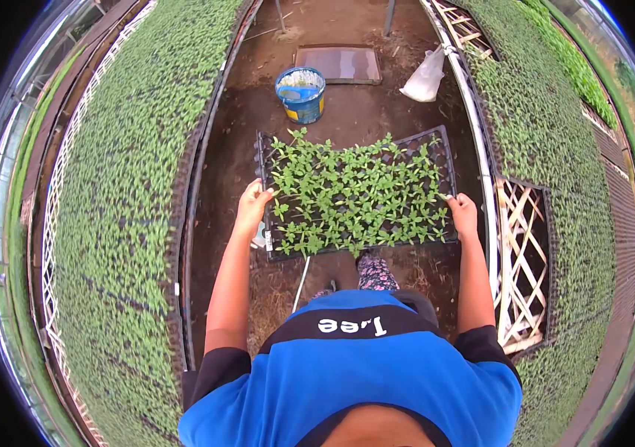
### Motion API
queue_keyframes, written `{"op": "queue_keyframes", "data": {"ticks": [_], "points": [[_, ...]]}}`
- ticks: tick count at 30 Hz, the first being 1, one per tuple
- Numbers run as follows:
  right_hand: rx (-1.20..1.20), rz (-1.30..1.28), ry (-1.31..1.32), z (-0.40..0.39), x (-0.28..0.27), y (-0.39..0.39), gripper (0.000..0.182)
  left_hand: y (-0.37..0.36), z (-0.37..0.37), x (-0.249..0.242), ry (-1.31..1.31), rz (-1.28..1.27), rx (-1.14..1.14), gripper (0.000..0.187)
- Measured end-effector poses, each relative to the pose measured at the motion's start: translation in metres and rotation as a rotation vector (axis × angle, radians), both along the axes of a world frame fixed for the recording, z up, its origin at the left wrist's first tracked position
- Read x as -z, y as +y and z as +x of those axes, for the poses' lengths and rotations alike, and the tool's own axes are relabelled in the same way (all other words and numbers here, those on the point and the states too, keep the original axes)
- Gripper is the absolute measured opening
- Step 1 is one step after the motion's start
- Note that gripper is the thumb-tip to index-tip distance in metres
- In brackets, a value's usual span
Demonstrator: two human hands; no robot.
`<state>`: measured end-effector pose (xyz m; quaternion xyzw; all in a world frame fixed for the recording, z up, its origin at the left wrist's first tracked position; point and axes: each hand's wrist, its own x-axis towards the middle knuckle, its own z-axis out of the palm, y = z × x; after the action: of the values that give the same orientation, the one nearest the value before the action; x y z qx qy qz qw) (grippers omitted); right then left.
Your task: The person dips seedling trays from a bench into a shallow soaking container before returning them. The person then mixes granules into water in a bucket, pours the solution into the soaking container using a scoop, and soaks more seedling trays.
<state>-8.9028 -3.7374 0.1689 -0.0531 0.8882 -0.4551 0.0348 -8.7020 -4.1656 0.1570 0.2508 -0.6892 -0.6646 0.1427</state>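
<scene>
A black seedling tray [448, 160] full of small green seedlings [355, 194] is held out in front of my body, above the dirt path. My left hand [253, 207] grips its left edge, thumb on top near the rim. On the opposite edge my right hand [463, 214] is closed in the same way, with the thumb over the rim. The fingers under the tray are partly hidden. Some cells towards the right and far side of the tray show bare, while leaves cover most of the rest.
Long benches of seedlings [131, 186] run along the left and on the right [556, 134]. A wooden lattice [518, 261] shows at the right bench. Ahead on the ground are a blue bucket [300, 95], a shallow water-filled basin [340, 64] and a white sack [424, 76].
</scene>
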Motion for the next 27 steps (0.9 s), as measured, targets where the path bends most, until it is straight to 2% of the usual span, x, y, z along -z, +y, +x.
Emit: {"op": "queue_keyframes", "data": {"ticks": [2,4,8,10,14,15,18,19,20,22,23,24,27], "points": [[0.003,0.004,0.066,-0.042,-0.007,-0.015,0.036,-0.017,-0.056,0.025,-0.028,-0.01,-0.061,0.011],[0.007,-0.055,0.087,-0.095,0.005,-0.032,0.033,-0.015,-0.109,0.005,0.014,0.101,-0.103,0.008],[-0.003,-0.062,0.045,-0.207,0.022,-0.073,0.03,-0.058,-0.214,0.026,-0.131,-0.035,-0.13,0.005],[-0.021,-0.026,0.1,-0.264,0.035,-0.103,0.031,-0.072,-0.262,0.016,-0.201,-0.11,-0.171,0.011],[-0.095,-0.03,0.058,-0.372,0.051,-0.172,0.033,-0.12,-0.351,0.026,-0.284,-0.234,-0.221,0.03],[-0.123,-0.11,0.089,-0.402,0.067,-0.189,0.033,-0.137,-0.372,0.037,-0.287,-0.219,-0.232,0.029],[-0.171,0.016,-0.006,-0.483,0.088,-0.239,0.018,-0.196,-0.446,0.077,-0.277,-0.182,-0.261,0.028],[-0.13,-0.094,-0.012,-0.511,0.104,-0.261,0.026,-0.216,-0.473,0.088,-0.275,-0.172,-0.265,0.029],[-0.144,-0.151,-0.003,-0.534,0.106,-0.282,0.021,-0.235,-0.499,0.098,-0.277,-0.161,-0.265,0.029],[-0.15,-0.054,0.059,-0.593,0.131,-0.316,0.019,-0.274,-0.557,0.126,-0.34,-0.281,-0.264,0.029],[-0.133,-0.057,0.002,-0.616,0.133,-0.332,0.021,-0.286,-0.586,0.125,-0.366,-0.319,-0.248,0.029],[-0.125,0.044,-0.001,-0.641,0.132,-0.346,0.023,-0.296,-0.615,0.126,-0.393,-0.353,-0.23,0.028],[-0.072,0.045,0.01,-0.712,0.136,-0.388,0.026,-0.332,-0.703,0.123,-0.415,-0.478,-0.208,0.029]]}}
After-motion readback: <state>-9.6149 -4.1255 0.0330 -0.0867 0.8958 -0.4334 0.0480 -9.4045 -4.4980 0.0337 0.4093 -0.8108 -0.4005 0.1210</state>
